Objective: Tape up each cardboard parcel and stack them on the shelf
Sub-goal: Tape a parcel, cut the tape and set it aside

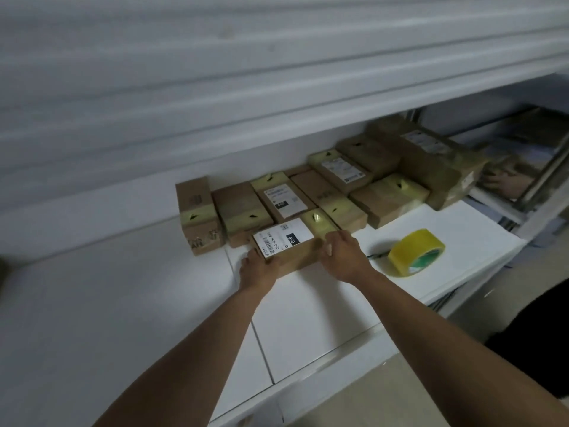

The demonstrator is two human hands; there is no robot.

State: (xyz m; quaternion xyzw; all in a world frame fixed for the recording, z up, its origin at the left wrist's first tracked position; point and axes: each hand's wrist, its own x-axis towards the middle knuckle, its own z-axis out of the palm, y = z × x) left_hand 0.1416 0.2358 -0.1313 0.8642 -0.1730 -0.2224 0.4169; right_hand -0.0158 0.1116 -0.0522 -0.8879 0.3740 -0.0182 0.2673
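- Both hands hold one parcel [289, 246]: left hand [257, 268] cups its near-left corner, right hand [343, 252] curls over its right end.
- Parcel sits on the shelf [308, 318], touching the taped row [308, 192].
- Looks light and stiff, slick where taped; hold the ends.

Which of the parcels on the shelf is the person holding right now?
The front parcel with the white label, gripped by the left hand and right hand; the others sit untouched behind it.

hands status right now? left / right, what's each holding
Left hand: grips the near-left end of the labelled parcel.
Right hand: grips the same parcel's right end, fingers curled over its top edge.
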